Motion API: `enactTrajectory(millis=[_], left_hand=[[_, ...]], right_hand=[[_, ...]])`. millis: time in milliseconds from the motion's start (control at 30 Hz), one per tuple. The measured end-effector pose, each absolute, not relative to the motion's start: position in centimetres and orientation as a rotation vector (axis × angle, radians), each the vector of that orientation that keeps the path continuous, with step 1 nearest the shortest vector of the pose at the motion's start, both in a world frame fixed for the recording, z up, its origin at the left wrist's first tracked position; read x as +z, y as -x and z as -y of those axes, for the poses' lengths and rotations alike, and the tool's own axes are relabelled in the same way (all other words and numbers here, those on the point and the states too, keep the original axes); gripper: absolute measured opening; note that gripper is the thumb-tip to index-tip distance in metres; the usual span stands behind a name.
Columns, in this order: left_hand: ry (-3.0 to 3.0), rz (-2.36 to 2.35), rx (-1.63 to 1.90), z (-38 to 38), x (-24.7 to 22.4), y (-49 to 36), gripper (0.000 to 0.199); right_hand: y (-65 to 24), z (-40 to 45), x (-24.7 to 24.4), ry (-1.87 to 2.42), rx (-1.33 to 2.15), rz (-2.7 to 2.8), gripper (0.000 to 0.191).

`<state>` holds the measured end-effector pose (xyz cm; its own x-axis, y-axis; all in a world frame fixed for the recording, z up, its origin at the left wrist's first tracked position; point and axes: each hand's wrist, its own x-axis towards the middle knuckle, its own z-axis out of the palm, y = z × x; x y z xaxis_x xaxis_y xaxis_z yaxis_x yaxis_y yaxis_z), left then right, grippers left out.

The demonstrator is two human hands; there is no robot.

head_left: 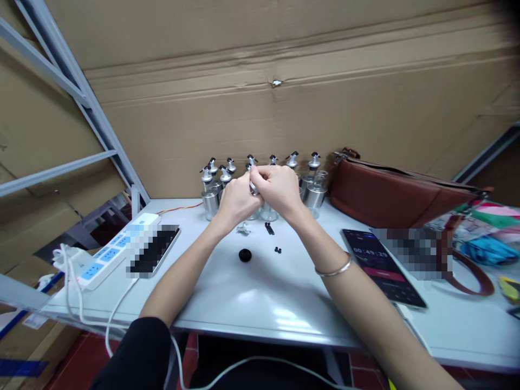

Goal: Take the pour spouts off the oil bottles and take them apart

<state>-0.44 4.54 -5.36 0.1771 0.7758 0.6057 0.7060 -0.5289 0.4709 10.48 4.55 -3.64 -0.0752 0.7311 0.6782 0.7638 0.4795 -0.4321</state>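
Observation:
My left hand (240, 198) and my right hand (280, 187) meet above the middle of the table, fingers closed around a small silver piece (253, 187). Most of that piece is hidden by my fingers. Behind them stand several glass oil bottles with silver sleeves (210, 202), many topped by silver pourer spouts with black flaps (314, 158). One bottle (315, 196) at the right shows a bare glass neck. On the table below my hands lie a clear or silvery small part (244, 229), a black flap piece (270, 228), tiny black bits (278, 250) and a round black cap (245, 255).
A brown leather bag (390, 189) sits at the back right, its strap reaching forward. In front of it lies a phone showing a timer (382, 265). On the left are a power strip (117, 252), another phone (156, 252) and white cables. Cardboard (260, 119) walls the back.

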Motion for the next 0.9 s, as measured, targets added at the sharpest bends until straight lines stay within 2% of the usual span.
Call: enactTrajectory(millis=[233,433,767,900], left_hand=[[-2.197,-1.091,1.198,-5.3,-5.0,1.1,0.018],[-2.044,-0.947,1.062,-5.5,-4.5,1.8,0.009],[-1.682,-0.806,0.592,-6.5,-6.2,3.6,0.014],[-1.791,-0.838,0.705,-6.2,-5.6,3.0,0.012]], right_hand=[[-10.2,-4.8,-4.0,1.285,-0.080,1.856,0.041],[-10.1,-4.7,-4.2,1.233,-0.118,1.877,0.040],[-9.8,-4.0,-3.9,1.003,-0.293,2.156,0.039],[-10.5,-4.4,-3.9,0.938,-0.176,2.120,0.039]])
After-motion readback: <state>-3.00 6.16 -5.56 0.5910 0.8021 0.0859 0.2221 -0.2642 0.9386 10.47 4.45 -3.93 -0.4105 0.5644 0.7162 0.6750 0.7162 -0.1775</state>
